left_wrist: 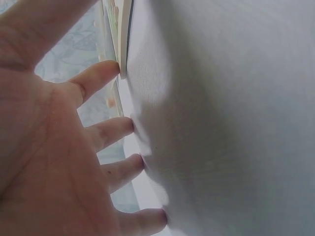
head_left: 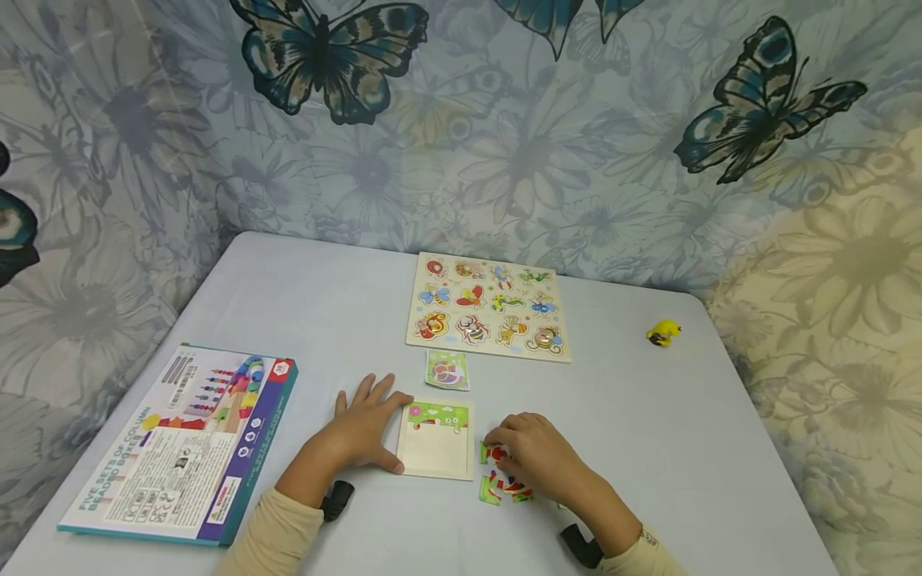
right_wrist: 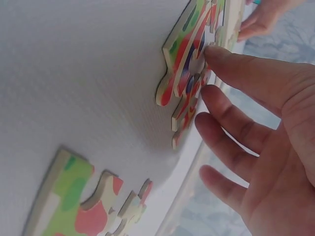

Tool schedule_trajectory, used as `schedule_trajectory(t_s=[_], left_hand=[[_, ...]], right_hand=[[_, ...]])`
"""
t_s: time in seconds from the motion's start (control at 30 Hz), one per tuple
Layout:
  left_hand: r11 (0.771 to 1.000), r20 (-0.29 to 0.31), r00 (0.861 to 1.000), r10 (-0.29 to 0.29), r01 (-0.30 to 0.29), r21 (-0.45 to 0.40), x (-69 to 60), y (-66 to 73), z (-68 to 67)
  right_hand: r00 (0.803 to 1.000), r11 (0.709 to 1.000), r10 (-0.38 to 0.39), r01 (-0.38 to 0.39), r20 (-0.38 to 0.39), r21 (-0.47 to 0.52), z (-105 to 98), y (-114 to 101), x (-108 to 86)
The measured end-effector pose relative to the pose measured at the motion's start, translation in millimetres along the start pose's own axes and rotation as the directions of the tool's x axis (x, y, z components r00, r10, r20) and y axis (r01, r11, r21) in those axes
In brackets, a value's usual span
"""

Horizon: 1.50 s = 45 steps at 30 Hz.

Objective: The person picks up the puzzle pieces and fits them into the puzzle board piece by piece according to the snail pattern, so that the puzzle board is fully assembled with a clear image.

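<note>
My left hand is spread flat at the left side of a square wooden puzzle tray, its thumb and index finger touching the edge. In the left wrist view, the fingertips rest on the white tabletop. Joined pieces with green and pink patterns line the tray's top; its lower part shows bare wood. To the tray's right, my right hand hovers over loose red and green puzzle pieces. In the right wrist view, its thumb touches or nearly touches the upper puzzle pieces, fingers loosely bent, nothing visibly pinched.
Behind the tray lies a small picture card or stack, then a wooden insect board. A boxed bead set lies at left. A small yellow toy sits at far right. Patterned walls border the white table.
</note>
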<state>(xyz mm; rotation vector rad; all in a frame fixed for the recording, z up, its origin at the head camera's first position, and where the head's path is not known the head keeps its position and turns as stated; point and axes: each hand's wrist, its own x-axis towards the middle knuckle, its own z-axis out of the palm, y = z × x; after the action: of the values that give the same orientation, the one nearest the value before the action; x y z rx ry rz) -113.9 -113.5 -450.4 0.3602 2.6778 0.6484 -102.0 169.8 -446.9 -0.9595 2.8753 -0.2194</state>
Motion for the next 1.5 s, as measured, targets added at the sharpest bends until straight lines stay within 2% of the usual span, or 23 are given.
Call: schedule_trajectory(t_s=[0.33, 0.57, 0.8, 1.07, 1.5], left_hand=[[1.000, 0.007, 1.000, 0.001, -0.001, 0.011, 3.5, -2.5, 0.8], [1.000, 0.004, 1.000, -0.003, 0.003, 0.020, 6.3, -1.8, 1.5], [1.000, 0.000, 1.000, 0.009, -0.009, 0.025, 6.9, -3.2, 3.3], [1.000, 0.000, 1.000, 0.009, -0.009, 0.027, 5.4, -3.7, 2.0], [1.000, -0.001, 1.000, 0.007, -0.007, 0.022, 0.6, -1.3, -1.8]], right_hand=[[0.996, 0.999, -0.043, 0.044, -0.072, 0.001, -5, -1, 7.8], [0.981, 0.985, -0.172, 0.170, -0.093, -0.025, -14, -23, 37.9], [0.964, 0.962, -0.257, 0.249, -0.066, -0.113, -4, -44, 64.2], [0.964, 0.958, -0.263, 0.254, -0.049, -0.133, 9, -52, 72.8], [0.969, 0.953, -0.236, 0.217, -0.071, -0.211, 12, -59, 74.8]])
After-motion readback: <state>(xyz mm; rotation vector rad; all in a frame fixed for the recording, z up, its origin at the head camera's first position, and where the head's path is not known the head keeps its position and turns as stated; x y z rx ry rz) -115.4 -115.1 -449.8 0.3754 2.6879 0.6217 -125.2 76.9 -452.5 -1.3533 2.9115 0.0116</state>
